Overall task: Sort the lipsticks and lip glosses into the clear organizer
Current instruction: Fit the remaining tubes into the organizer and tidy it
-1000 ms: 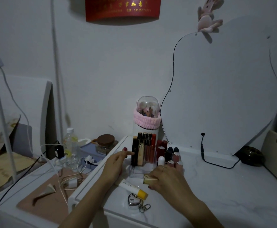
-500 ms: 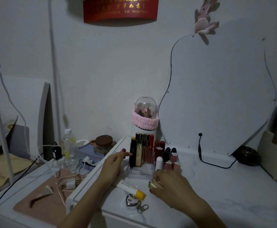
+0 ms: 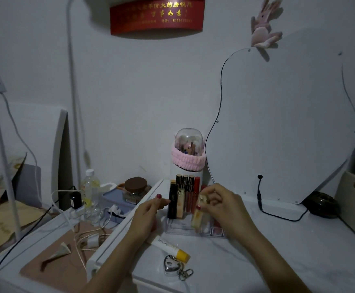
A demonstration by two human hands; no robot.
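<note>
Right hand (image 3: pixel 223 206): raised over the clear organizer (image 3: pixel 179 229), fingers curled, pinching a pale gold lip gloss tube (image 3: pixel 198 214) by its upper end; tube tilted, lower end hanging over a front compartment, blurred.
Left hand (image 3: pixel 146 214): at the organizer's left side, thumb and forefinger extended toward the black lipstick (image 3: pixel 173 203); contact with it hard to judge; holding nothing visible.
Organizer contents: black lipstick and a beige tube (image 3: pixel 180 205) upright at the left, dark-capped glosses (image 3: pixel 185 180) and a red gloss (image 3: pixel 196 192) behind; right-hand compartments mostly hidden by the hand.
Surface (image 3: pixel 256 250): white, marbled; cream tube with yellow cap (image 3: pixel 170 248) lying near the front, heart-shaped keyring (image 3: pixel 172 264) just beside it.
Behind: domed brush holder with pink band (image 3: pixel 188 153), curvy mirror (image 3: pixel 282 123).
</note>
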